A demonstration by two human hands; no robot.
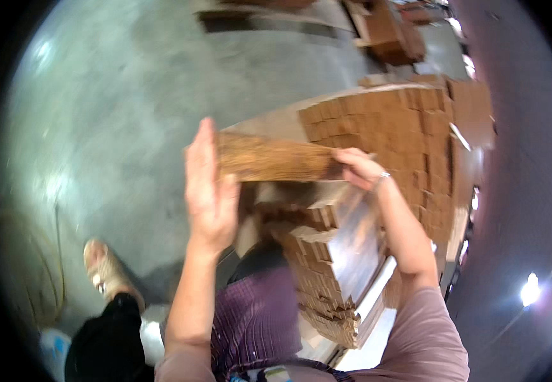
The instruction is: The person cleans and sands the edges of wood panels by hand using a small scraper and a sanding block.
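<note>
A short brown wooden plank [276, 157] with visible grain is held up crosswise in front of me. My left hand [209, 197] is upright at its left end, fingers stretched out and the palm side against the plank's end. My right hand [358, 167] has its fingers closed around the right end. Just below the plank stands a stack of brown wooden pieces [317, 274] with uneven ends and a shiny top face. Motion blurs both hands a little.
Beyond my right hand lies a larger stack of brown pieces [377, 127] in tight rows. More brown bundles [393, 32] sit at the far right. Grey-green floor [110, 127] stretches to the left. A cable [59, 261] lies near my sandalled foot [105, 270].
</note>
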